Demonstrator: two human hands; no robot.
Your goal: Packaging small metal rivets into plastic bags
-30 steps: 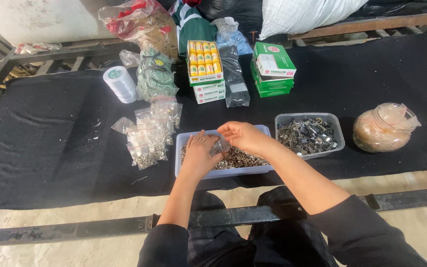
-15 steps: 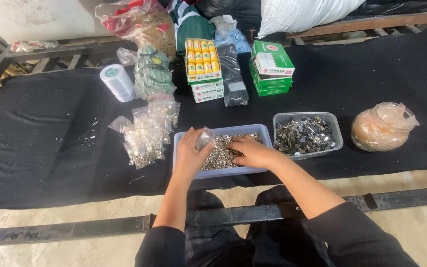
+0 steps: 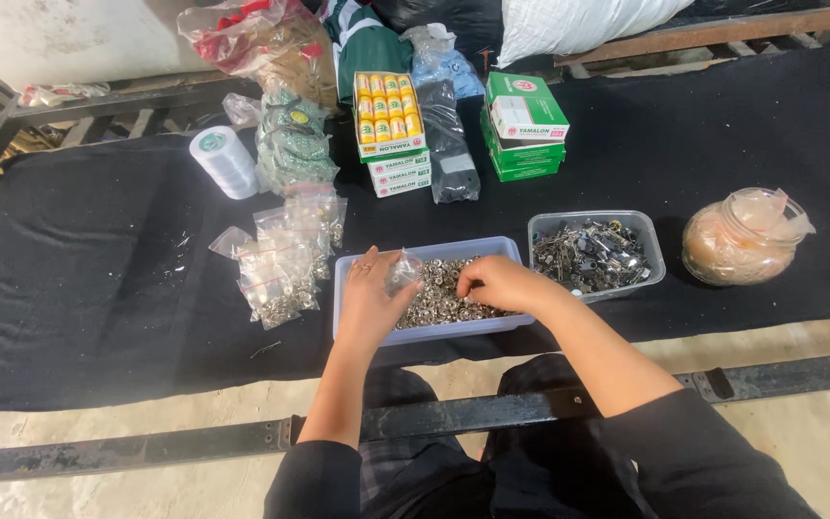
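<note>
Snap buttons (image 3: 449, 293) fill a pale blue tray (image 3: 434, 252) on the black cloth. Left of it lies a pile of small filled bags (image 3: 285, 259). The left hand (image 3: 372, 303) pinches a small clear bag (image 3: 402, 272) over the tray. The right hand (image 3: 497, 284) is curled, fingertips together, down among the buttons. Just right sits a clear tub (image 3: 596, 255) of metal bits.
</note>
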